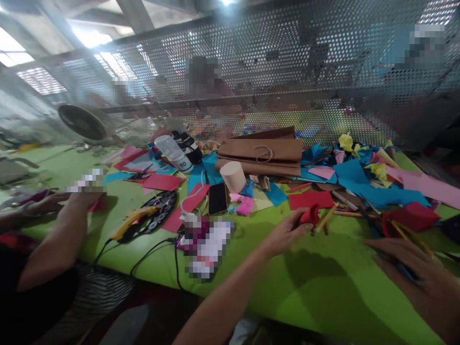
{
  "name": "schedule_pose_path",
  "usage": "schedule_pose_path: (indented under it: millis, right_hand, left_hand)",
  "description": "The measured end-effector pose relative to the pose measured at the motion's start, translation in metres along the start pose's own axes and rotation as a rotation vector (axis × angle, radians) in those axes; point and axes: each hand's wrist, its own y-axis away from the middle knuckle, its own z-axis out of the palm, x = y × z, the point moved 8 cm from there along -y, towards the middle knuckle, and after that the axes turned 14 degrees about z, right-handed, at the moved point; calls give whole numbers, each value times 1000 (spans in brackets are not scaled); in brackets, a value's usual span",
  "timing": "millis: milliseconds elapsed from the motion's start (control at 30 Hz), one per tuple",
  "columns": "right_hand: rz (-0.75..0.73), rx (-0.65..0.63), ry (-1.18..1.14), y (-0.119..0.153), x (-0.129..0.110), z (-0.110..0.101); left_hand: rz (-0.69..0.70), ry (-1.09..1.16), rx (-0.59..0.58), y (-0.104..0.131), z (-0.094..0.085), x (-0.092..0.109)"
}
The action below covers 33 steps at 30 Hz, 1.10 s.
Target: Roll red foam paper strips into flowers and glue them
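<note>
My left hand (287, 232) reaches over the green table and pinches a small curled piece of red paper (309, 216) between thumb and fingers. Just right of it lie a yellow pencil (326, 219) and a red paper sheet (311, 200). At the right edge, my right hand (417, 275) is smeared by motion, its fingers partly bent. A dark blue thing (408, 272) shows within this hand, too blurred to name. Beyond its fingers are another yellow pencil (402, 231) and a folded red paper (413, 216).
A yellow glue gun (134, 223) lies by a black tray (167, 206). Nearby are a phone (217, 199), beige cylinder (233, 177), bottle (174, 153), brown paper (258, 155) and blue paper scraps (354, 177). A co-worker's arm (59, 232) rests at left; perforated mesh (251, 62) stands behind.
</note>
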Motion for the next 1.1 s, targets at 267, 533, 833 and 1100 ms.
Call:
schedule_pose_path:
  millis: [267, 533, 833, 1100]
  right_hand:
    - [-109, -106, -142, -25, -81, 58]
    - [-173, -73, -77, -26, -89, 64]
    - [-201, -68, 24, -23, -88, 73]
    - [-209, -86, 44, -23, -90, 76]
  left_hand:
    - [-5, 4, 18, 2, 2, 3]
    - [30, 13, 7, 3, 2, -2]
    - [79, -155, -25, 2, 4, 4]
    - [93, -247, -40, 1, 4, 8]
